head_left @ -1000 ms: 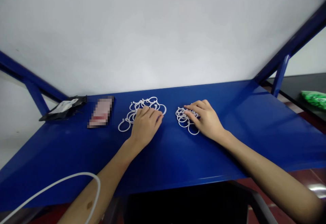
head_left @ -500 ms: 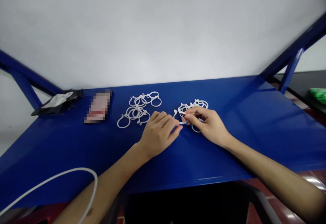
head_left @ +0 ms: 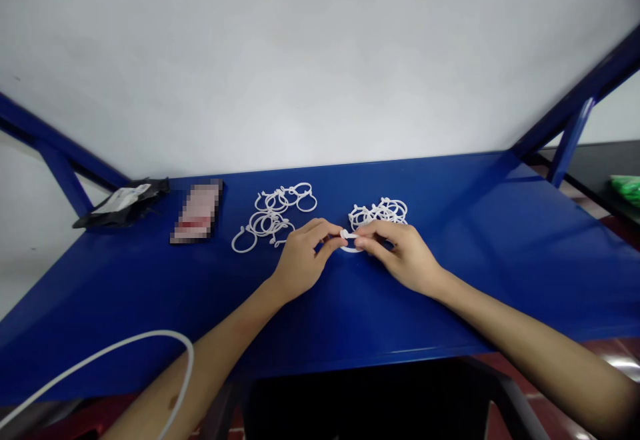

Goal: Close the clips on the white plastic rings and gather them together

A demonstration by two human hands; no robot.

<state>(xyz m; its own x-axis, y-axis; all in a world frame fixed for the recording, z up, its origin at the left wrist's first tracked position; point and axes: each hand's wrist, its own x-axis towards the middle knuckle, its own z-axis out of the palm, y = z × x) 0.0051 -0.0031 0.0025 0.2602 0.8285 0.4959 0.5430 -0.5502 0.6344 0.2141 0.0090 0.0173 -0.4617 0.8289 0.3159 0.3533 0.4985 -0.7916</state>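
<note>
Working one ring (head_left: 351, 250): left hand (head_left: 303, 260) and right hand (head_left: 407, 253) grips both pinch its far side, beside right pile (head_left: 384, 212); next move likely needs steady fingertips.

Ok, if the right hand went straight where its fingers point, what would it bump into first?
Probably the bare left hand, facing it across the thin, white, plastic-looking ring both hands pinch, though depth is unclear.

Held ring (head_left: 351, 250) part-hidden; green bundle (head_left: 627, 188) cut off.
</note>
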